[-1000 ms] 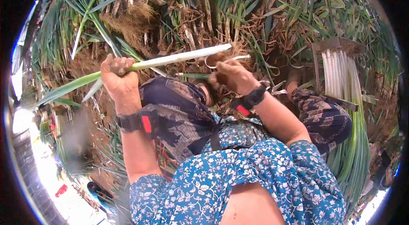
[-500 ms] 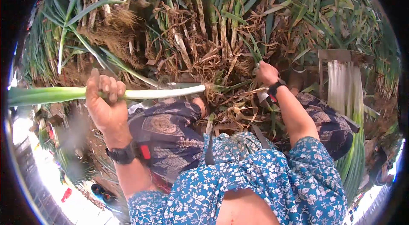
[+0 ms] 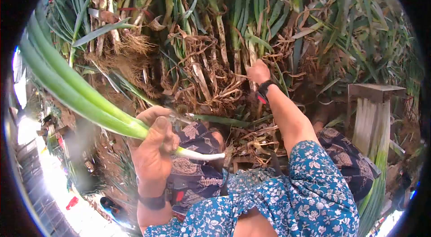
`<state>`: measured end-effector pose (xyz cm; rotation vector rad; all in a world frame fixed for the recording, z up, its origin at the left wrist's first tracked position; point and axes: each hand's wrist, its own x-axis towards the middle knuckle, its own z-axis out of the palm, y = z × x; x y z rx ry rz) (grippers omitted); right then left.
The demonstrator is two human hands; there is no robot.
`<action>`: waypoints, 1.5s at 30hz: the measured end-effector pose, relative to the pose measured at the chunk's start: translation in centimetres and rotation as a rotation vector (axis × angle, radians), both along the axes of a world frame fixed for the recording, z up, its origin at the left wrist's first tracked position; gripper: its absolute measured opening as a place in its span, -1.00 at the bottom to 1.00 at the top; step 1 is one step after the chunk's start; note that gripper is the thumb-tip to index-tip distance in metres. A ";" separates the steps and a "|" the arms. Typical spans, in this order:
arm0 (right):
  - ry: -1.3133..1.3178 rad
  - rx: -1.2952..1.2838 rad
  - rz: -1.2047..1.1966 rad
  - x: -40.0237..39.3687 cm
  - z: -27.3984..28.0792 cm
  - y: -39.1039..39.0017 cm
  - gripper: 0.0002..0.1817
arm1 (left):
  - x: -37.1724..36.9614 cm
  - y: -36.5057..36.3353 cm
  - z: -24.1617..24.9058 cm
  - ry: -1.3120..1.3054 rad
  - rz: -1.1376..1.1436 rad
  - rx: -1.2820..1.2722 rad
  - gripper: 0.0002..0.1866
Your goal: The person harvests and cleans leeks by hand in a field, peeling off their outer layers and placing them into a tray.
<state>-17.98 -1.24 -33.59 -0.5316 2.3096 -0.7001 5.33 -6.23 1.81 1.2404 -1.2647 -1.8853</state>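
My left hand (image 3: 155, 147) is closed around the shank of a peeled green onion (image 3: 202, 154). Its white root end points right across my lap, and its long green leaves sweep to the upper left. Farther forward, my right hand (image 3: 259, 73) is at the front of the heap, its fingers closed on the pale stalk of an unpeeled green onion (image 3: 252, 51). The fingertips are partly hidden. Dry brown husks and roots (image 3: 220, 100) surround that stalk.
Unpeeled green onions (image 3: 197, 73) stand in a dense heap ahead, with a tied bundle (image 3: 107, 26) at the left. On the right, peeled green onions (image 3: 380, 147) lie beside a block-like stand (image 3: 377, 88). Loose husks (image 3: 256, 143) litter the ground between my knees.
My left hand has moved right and closer to my body, tilting the green onion so its leaves rise. My right hand has shifted left and forward onto a stalk in the heap.
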 end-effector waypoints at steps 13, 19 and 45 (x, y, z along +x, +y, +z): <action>-0.748 -0.805 -0.176 12.0 18.6 12.8 -0.78 | -0.1 1.9 -3.0 0.103 -0.143 -0.092 -0.88; -0.199 -0.617 0.058 12.9 22.9 16.1 -0.79 | -1.3 1.9 -2.7 0.266 -0.018 -0.099 -0.90; 1.191 -0.785 0.937 16.8 29.1 11.3 -0.88 | 5.1 -1.1 -4.2 0.533 0.541 0.001 -0.68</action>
